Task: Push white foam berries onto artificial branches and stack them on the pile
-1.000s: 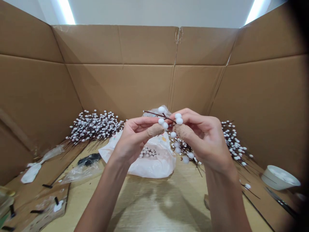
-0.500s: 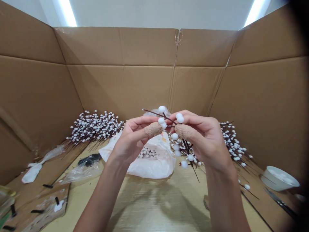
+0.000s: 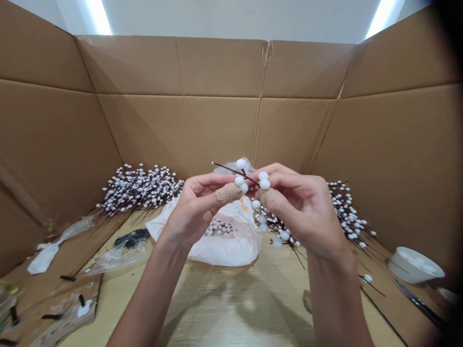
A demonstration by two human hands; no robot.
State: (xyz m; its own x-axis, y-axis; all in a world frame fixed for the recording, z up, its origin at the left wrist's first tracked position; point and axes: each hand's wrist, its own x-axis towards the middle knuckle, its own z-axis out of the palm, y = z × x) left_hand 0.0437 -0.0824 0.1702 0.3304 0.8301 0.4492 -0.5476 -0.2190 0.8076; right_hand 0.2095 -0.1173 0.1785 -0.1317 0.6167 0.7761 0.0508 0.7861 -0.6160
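Both hands meet in mid-air over the table, with tan wraps on both thumbs. My right hand pinches a dark brown branch with white berries near its middle; the lower part hangs beneath the palm. Just left of it, my left hand is closed, thumb against fingers, at a pair of white berries on the same branch. The branch's bare tip points up and left. Behind and below the hands lies an open white plastic bag with small white berries inside.
Berry branches are piled at the back left and right. A white bowl with white pieces and scissors lie at the right. At the left are clear plastic, a white packet and black strips. Cardboard walls surround the table.
The right hand and the held branch have shifted slightly left, and the hanging part has swung a little. Both hands keep their closed grip. The whole view has shifted slightly.
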